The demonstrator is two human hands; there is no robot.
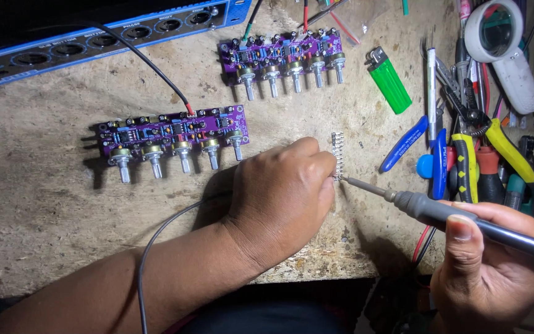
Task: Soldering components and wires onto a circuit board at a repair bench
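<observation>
A slim metal pin header strip (338, 156) lies on the pitted wooden bench (44, 210), pinned by the curled left hand (282, 198); the right hand (483, 266) grips a grey soldering iron (440, 213), tip touching the strip's lower end, near two purple knobbed circuit boards (174, 133).

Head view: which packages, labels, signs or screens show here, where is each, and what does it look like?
Blue panel: top left on the bench, a long blue strip with round sockets and small white labels.
Clear bag: top centre, a flat see-through pouch.
Pliers handle: right, among the tools, blue with white lettering.
No screens or signs.
</observation>
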